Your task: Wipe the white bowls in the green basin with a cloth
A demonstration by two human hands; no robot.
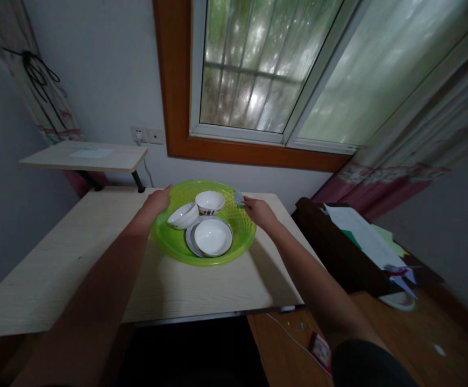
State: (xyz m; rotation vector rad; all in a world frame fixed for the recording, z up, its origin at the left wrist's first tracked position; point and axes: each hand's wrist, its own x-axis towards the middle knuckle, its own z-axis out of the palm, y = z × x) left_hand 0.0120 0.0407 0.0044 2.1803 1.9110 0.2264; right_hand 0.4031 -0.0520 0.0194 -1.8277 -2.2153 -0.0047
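Observation:
A round green plastic basin [240, 236] sits at the far side of a light wooden table [201, 279]. Inside it are two small white bowls [210, 202], one of them tipped [183, 215], and a wider white bowl [213, 237] resting on a grey plate. My left hand [158, 202] grips the basin's left rim, fingers curled over the edge. At the right rim, my right hand [258, 209] pinches a small pale cloth or scrap [239, 198].
A small raised shelf [84, 156] stands at the table's back left, below a wall socket [147, 134]. A window with a brown frame is behind. To the right, a dark low desk [339, 252] holds papers [363, 231]. Curtains hang at both sides.

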